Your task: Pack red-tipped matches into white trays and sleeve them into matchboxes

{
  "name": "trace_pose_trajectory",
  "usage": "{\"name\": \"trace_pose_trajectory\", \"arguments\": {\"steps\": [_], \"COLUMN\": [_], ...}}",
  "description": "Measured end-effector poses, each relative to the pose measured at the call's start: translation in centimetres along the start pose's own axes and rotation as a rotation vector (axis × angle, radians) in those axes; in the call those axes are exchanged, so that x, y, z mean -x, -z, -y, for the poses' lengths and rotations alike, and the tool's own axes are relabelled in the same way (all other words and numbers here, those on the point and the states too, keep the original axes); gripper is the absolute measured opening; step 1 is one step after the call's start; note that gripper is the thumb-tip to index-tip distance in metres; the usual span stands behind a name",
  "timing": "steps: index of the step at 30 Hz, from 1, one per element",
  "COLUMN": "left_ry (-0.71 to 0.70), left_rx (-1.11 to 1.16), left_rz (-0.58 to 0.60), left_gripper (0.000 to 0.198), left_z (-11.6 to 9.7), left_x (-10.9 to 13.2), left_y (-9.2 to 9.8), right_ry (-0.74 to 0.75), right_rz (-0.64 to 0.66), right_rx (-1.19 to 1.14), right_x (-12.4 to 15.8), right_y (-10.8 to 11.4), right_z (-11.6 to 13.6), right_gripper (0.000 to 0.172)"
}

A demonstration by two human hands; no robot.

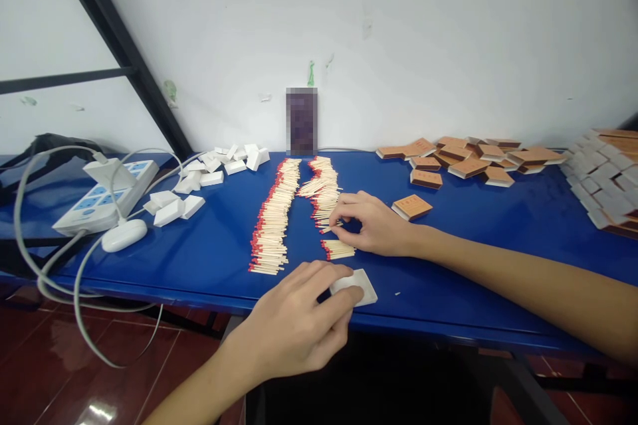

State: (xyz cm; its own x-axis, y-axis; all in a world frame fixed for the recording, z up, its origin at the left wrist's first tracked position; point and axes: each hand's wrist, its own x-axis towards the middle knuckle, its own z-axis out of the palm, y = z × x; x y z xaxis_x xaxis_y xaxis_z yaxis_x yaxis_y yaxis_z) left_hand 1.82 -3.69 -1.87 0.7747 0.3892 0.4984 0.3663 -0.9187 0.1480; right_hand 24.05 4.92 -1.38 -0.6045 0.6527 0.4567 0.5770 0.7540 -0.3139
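My left hand [304, 319] is closed over a small white matchbox tray [369, 293] near the table's front edge, fingers resting on it and partly covering it. My right hand [371, 222] has thumb and forefinger pinched on matches at the near end of the right row of matches [326, 196]; how many is hidden. Just below those fingertips lies a short, separate group of matches [339, 250], red heads to the left. A longer row of matches [273, 219] runs along the left, its heads also pointing left.
Loose white trays [212, 178] lie at the back left, beside a power strip [107, 196] with cables and a white adapter. Brown matchboxes [466, 156] are scattered at the back right, one matchbox [412, 207] nearer my right forearm. More boxes [605, 179] are stacked far right.
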Motion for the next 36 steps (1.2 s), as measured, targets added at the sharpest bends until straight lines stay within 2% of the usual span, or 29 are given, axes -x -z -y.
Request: {"name": "trace_pose_trajectory", "arguments": {"steps": [8,19,36], "left_ry": [-0.002,-0.004,-0.009], "left_rx": [0.000,-0.005,-0.004], "left_rz": [-0.006,-0.004,-0.012], "left_gripper": [0.028,0.029,0.028], "left_z": [-0.07,0.02,-0.04], "left_x": [0.02,-0.14,-0.18], "left_y": [0.15,0.07,0.14], "right_ry": [0.028,-0.033,0.048], "right_rz": [0.001,-0.042,0.049], "right_rx": [-0.019,-0.015,-0.047], "right_x": [0.08,-0.32,-0.04], "right_y": [0.00,-0.20,0.15], "right_z": [0.09,-0.37,0.11], "right_gripper": [0.008,0.011,0.008]}}
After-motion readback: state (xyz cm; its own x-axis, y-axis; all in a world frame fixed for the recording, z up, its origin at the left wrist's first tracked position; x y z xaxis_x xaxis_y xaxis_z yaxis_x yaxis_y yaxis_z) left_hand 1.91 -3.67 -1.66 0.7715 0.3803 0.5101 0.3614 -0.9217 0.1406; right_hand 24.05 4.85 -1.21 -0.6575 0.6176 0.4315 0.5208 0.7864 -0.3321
